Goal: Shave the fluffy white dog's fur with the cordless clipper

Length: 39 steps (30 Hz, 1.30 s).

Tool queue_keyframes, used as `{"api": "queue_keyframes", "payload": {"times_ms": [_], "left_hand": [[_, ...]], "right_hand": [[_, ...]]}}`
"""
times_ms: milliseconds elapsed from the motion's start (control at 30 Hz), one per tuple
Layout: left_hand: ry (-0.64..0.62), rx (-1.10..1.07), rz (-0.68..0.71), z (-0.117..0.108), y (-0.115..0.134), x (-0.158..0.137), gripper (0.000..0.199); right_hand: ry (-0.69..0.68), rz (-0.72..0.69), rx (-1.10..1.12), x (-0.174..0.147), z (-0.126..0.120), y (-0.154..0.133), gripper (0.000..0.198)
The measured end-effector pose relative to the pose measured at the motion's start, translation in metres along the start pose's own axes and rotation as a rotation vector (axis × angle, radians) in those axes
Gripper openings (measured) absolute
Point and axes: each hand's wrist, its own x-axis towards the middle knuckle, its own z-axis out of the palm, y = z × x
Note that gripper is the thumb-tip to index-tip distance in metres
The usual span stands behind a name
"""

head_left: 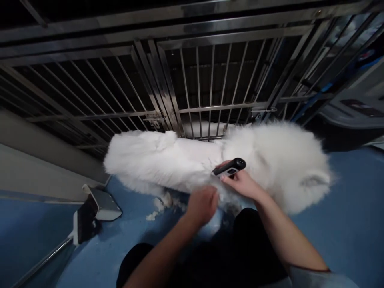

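Right hand [243, 184]: wrapped round my clippers [229, 168]
Left hand [202, 205]: curled, can't tell if I'm gripping anything
Dog [180, 170]: just past my hands
Coat [138, 156]: back [198, 149] looks mostly done, fluff [279, 160] rightward probably left

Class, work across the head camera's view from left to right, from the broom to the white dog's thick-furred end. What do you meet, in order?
Broom, dustpan, loose clumps of fur, left hand, black clipper, the white dog's thick-furred end.
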Motion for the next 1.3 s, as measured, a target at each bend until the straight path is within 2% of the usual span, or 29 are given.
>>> {"api": "queue_keyframes", "payload": {"times_ms": [67, 133, 200, 233, 300, 400, 467, 567, 667, 700, 733, 800, 900, 967, 1133, 1300], "left_hand": [[0.156, 0.056, -0.031, -0.039, -0.008, 0.050, 0.038], [0.240, 0.080, -0.001, -0.055, -0.013, 0.101, 0.035], [0.129, 0.174, 0.030, -0.044, -0.014, 0.136, 0.033], [0.011, 0.225, 0.098, -0.030, -0.012, 0.142, 0.034], [-0.069, 0.245, 0.158, 0.006, -0.006, 0.136, 0.038], [-0.054, 0.269, 0.217, 0.043, -0.005, 0.102, 0.044], [-0.037, 0.218, 0.295, 0.043, -0.012, 0.086, 0.038], [0.018, 0.043, 0.332, 0.010, -0.035, 0.099, 0.030], [0.119, -0.038, 0.154, -0.027, -0.062, 0.147, 0.047], [0.104, -0.051, 0.102, -0.035, -0.071, 0.167, 0.048], [-0.048, -0.067, 0.021, -0.039, -0.078, 0.185, 0.046], [-0.222, -0.097, 0.001, -0.037, -0.090, 0.214, 0.044], [-0.405, -0.131, 0.026, -0.023, -0.104, 0.232, 0.051], [-0.472, -0.139, 0.045, -0.016, -0.113, 0.234, 0.056], [-0.567, -0.125, 0.102, -0.018, -0.131, 0.239, 0.065], [-0.650, -0.099, 0.109, -0.023, -0.133, 0.251, 0.076]], "right_hand": [[-0.032, 0.023, 0.109, -0.003, -0.010, 0.009, 0.038], [0.115, 0.051, 0.334, -0.007, -0.024, 0.012, 0.042], [0.318, 0.059, 0.573, -0.004, -0.039, 0.009, 0.043], [0.402, 0.052, 0.659, 0.002, -0.044, 0.005, 0.042], [0.517, 0.037, 0.718, 0.024, -0.048, -0.005, 0.041], [0.547, 0.055, 0.519, 0.072, -0.038, -0.017, 0.036], [0.482, 0.060, 0.356, 0.099, -0.028, -0.018, 0.034], [0.449, 0.059, 0.190, 0.114, -0.020, -0.008, 0.029], [0.377, 0.065, 0.006, 0.105, -0.020, 0.002, 0.029], [0.330, 0.069, -0.032, 0.101, -0.020, 0.003, 0.030], [0.282, 0.073, -0.056, 0.098, -0.020, 0.003, 0.032], [0.238, 0.064, -0.092, 0.096, -0.018, 0.001, 0.036], [0.346, 0.035, -0.142, 0.099, -0.011, -0.001, 0.039], [0.379, 0.046, -0.194, 0.101, -0.005, 0.000, 0.042], [0.151, 0.102, -0.250, 0.098, 0.011, 0.000, 0.045], [0.351, 0.090, -0.266, 0.108, 0.016, 0.001, 0.046]]}}
